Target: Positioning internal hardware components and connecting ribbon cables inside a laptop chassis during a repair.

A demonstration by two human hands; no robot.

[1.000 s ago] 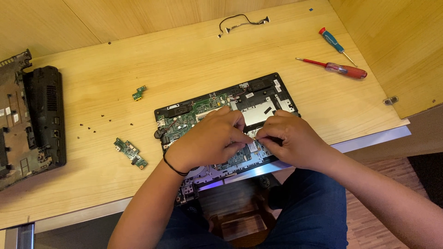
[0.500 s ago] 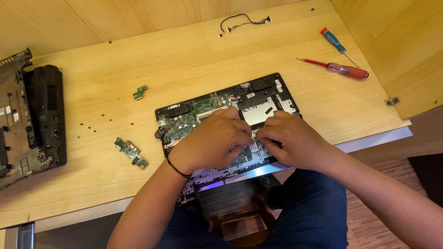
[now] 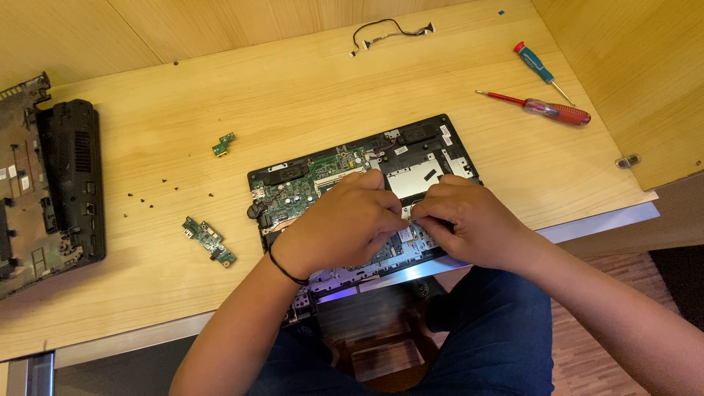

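Note:
An opened laptop base [image 3: 422, 143] with a green circuit board [image 3: 301, 191] and a silver plate lies on the wooden table, its near edge over the table's front. My left hand [image 3: 345, 224], a black band at its wrist, rests on the middle of the board with fingers curled. My right hand [image 3: 473, 220] sits just to its right, fingertips pinched together. The fingertips of both hands meet over a small part near the silver plate; the part itself is hidden.
Two screwdrivers, one blue-handled [image 3: 534, 64] and one red-handled [image 3: 557, 110], lie at the back right. A thin cable [image 3: 389, 31] lies at the back. Two small green boards [image 3: 210, 240] [image 3: 224, 144], several loose screws [image 3: 165, 194] and a black laptop shell [image 3: 51, 183] lie left.
Both hands have stayed on the laptop's middle, the fingertips shifting slightly closer together. Nothing else on the table has moved.

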